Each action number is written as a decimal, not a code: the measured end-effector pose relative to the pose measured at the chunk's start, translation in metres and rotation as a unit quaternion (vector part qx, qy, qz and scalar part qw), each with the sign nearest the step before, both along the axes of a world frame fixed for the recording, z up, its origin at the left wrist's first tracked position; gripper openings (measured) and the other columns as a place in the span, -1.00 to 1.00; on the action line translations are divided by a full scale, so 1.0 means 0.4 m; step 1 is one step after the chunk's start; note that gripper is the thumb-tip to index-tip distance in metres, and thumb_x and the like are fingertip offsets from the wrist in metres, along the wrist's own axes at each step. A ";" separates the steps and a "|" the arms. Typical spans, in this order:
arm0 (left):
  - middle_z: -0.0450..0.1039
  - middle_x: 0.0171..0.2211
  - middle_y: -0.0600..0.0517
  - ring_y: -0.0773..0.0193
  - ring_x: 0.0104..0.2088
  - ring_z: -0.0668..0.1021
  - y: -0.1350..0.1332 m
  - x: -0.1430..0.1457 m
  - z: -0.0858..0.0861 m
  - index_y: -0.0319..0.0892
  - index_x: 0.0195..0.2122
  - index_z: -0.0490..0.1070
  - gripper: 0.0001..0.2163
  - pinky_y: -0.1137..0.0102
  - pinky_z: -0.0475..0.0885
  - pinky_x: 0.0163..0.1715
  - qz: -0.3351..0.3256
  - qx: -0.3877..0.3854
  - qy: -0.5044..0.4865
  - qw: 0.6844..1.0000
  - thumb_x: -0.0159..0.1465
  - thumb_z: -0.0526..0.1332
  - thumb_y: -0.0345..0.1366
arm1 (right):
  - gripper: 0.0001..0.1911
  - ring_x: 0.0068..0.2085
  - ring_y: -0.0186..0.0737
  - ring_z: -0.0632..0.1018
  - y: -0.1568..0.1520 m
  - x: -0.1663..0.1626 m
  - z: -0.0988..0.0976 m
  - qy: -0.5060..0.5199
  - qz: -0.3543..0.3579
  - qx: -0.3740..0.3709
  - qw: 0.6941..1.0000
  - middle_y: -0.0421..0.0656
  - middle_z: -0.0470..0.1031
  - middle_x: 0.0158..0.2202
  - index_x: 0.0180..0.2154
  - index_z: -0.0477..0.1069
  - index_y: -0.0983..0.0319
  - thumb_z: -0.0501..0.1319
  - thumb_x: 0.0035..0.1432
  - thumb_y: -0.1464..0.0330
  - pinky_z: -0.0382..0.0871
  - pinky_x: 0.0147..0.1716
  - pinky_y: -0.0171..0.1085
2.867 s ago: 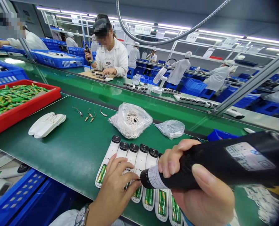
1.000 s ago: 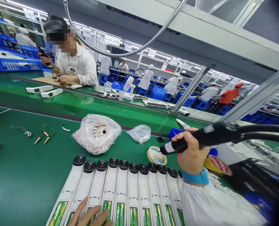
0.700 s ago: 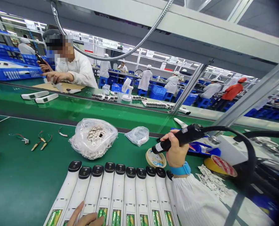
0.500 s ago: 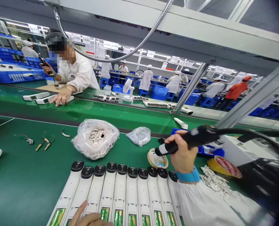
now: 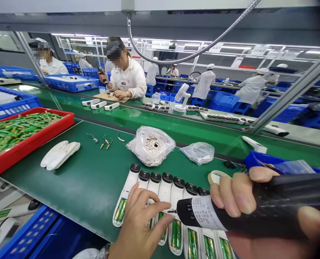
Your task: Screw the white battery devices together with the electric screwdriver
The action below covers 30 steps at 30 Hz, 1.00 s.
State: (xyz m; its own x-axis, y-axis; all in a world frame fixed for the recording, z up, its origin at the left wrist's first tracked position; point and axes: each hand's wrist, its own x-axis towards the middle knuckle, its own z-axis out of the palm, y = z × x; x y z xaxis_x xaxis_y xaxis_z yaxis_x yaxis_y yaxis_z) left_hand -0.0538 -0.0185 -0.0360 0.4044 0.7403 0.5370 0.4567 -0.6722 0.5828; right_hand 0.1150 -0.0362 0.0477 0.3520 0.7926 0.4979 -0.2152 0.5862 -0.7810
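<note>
Head camera is looking down on a green tabletop (image 5: 76, 180) where a row of white plastic handheld units with black round caps (image 5: 160, 187) is lying side by side, their open bays showing green batteries. The right hand (image 5: 246, 208) is wrapping its fingers (image 5: 241, 196) tightly around a black electric screwdriver with a white label (image 5: 230, 216), thumb underneath, so the grip is clamped on the tool body. The screwdriver's short tip is pointing left and sitting just above the lower part of the units, right beside the fingertips of the left hand (image 5: 140, 226). That left hand is resting on the near ends of the units, fingers (image 5: 154, 208) spread and pressing down on them, holding nothing closed; the forefinger is lying almost touching the tool tip.

Beyond the row, a clear plastic bag of small metal parts (image 5: 150, 145) and a smaller clear bag (image 5: 199, 152) are lying well apart from the hands, and a roll of pale tape (image 5: 216, 176) is sitting just behind the right knuckles. To the left, a red plastic tray of loose green batteries (image 5: 19, 131) is standing beside a stack of white shell halves (image 5: 59, 154). A few small wired parts (image 5: 104, 138) are lying near the far edge. Across the belt, a person in a white coat (image 5: 127, 77) is sitting at work.
</note>
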 end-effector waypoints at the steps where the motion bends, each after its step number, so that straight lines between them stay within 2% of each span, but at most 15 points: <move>1: 0.35 -0.32 0.05 0.23 -0.25 0.45 -0.001 -0.006 0.000 -0.05 -0.15 0.41 -0.86 -0.08 0.10 0.12 0.000 -0.004 -0.014 1.000 0.29 0.16 -0.36 | -0.70 -0.59 -0.26 0.29 0.002 -0.007 -0.003 0.018 0.022 -0.004 1.000 -0.24 0.23 -0.58 -0.23 0.35 0.13 0.11 0.14 0.07 0.26 -0.61 -0.22; 5: 0.33 -0.37 0.08 0.27 -0.29 0.43 0.004 -0.032 -0.005 -0.05 -0.23 0.44 -0.88 -0.05 0.07 0.13 0.011 -0.008 -0.026 1.000 0.29 0.15 -0.40 | -0.69 -0.55 -0.26 0.34 0.008 -0.028 0.002 0.059 0.080 -0.018 0.995 -0.23 0.29 -0.57 -0.22 0.36 0.14 0.21 0.06 0.09 0.32 -0.56 -0.22; 10: 0.33 -0.40 0.09 0.24 -0.31 0.41 0.016 -0.057 -0.009 -0.07 -0.32 0.44 -0.93 -0.09 0.08 0.09 0.020 0.016 -0.006 1.000 0.26 0.18 -0.37 | -0.76 -0.55 -0.32 0.37 0.019 -0.060 0.023 0.067 0.119 -0.026 0.990 -0.23 0.36 -0.58 -0.24 0.36 0.19 0.25 0.04 0.24 0.36 -0.53 -0.29; 15: 0.34 -0.40 0.09 0.22 -0.30 0.41 0.016 -0.069 -0.002 -0.08 -0.34 0.43 -0.92 -0.11 0.09 0.08 0.034 0.018 0.003 0.999 0.26 0.18 -0.38 | -0.83 -0.56 -0.33 0.40 0.025 -0.082 0.033 0.049 0.133 -0.044 0.989 -0.23 0.37 -0.59 -0.30 0.38 0.18 0.27 0.03 0.28 0.36 -0.56 -0.31; 20: 0.34 -0.42 0.10 0.26 -0.34 0.40 0.011 -0.073 0.000 -0.08 -0.32 0.44 -0.89 -0.06 0.11 0.09 0.038 0.026 0.000 0.999 0.26 0.15 -0.42 | -0.75 -0.58 -0.31 0.39 0.026 -0.100 0.043 0.016 0.121 -0.046 0.991 -0.24 0.35 -0.59 -0.28 0.37 0.14 0.31 0.01 0.19 0.34 -0.60 -0.30; 22: 0.35 -0.42 0.09 0.26 -0.34 0.41 0.009 -0.073 -0.007 -0.08 -0.25 0.43 -0.88 -0.06 0.10 0.10 0.040 0.034 0.012 0.999 0.27 0.14 -0.40 | -0.74 -0.59 -0.29 0.39 0.027 -0.108 0.044 -0.011 0.115 -0.058 0.992 -0.25 0.35 -0.61 -0.30 0.36 0.12 0.32 -0.01 0.17 0.33 -0.62 -0.28; 25: 0.41 -0.36 0.05 0.22 -0.29 0.44 0.006 -0.080 -0.027 -0.12 -0.14 0.40 -0.85 -0.01 0.12 0.10 0.043 0.049 0.036 0.997 0.27 0.17 -0.32 | -0.74 -0.54 -0.26 0.42 0.032 -0.110 0.026 -0.071 0.106 -0.061 0.990 -0.25 0.37 -0.58 -0.27 0.32 0.11 0.30 0.03 0.18 0.34 -0.56 -0.25; 30: 0.53 -0.28 0.13 0.23 -0.18 0.49 -0.005 -0.106 -0.061 -0.08 -0.31 0.47 -0.89 0.25 0.12 0.16 0.006 0.168 0.066 0.984 0.26 0.19 -0.22 | -0.75 -0.50 -0.28 0.40 0.041 -0.098 -0.041 -0.090 0.111 -0.069 0.987 -0.27 0.36 -0.52 -0.17 0.27 0.10 0.23 0.12 0.21 0.31 -0.50 -0.24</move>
